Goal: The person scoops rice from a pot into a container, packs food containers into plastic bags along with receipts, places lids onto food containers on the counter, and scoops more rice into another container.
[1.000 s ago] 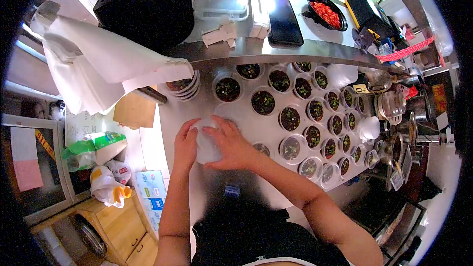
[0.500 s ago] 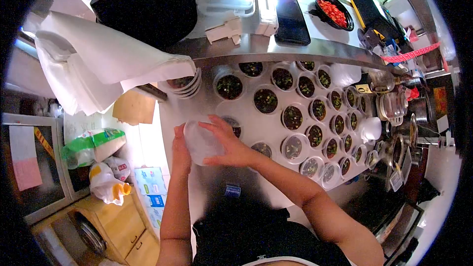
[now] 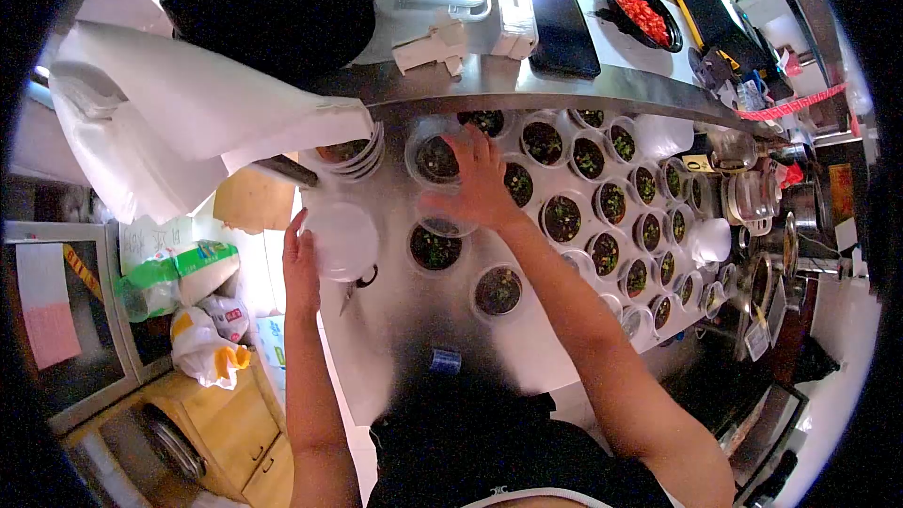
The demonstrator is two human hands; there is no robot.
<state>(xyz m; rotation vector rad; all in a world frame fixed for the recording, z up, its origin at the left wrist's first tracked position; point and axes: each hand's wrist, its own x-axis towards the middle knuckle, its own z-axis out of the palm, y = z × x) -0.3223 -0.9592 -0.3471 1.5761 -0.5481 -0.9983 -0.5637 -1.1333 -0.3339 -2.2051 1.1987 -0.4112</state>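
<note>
My left hand grips the left edge of a stack of whitish clear plastic lids, partly hidden behind the fingers. A pair of scissors lies just below the stack. Farther right, my right hand spreads over a clear round lid, whose edges are hard to make out, at a cup of soil. Below that hand, a second clear lid or cup rim overlaps a cup with green seedlings. Another cup of soil and sprouts stands nearer me.
Several seedling cups fill the table's right side. Stacked cups stand under the metal shelf. Above are a phone and a black bowl of red pieces. White sheeting hangs at left; a small blue packet lies near me.
My right hand has left the stack and moved up and right to the cup. My left hand and the stack have shifted left and up, so the scissors now show.
</note>
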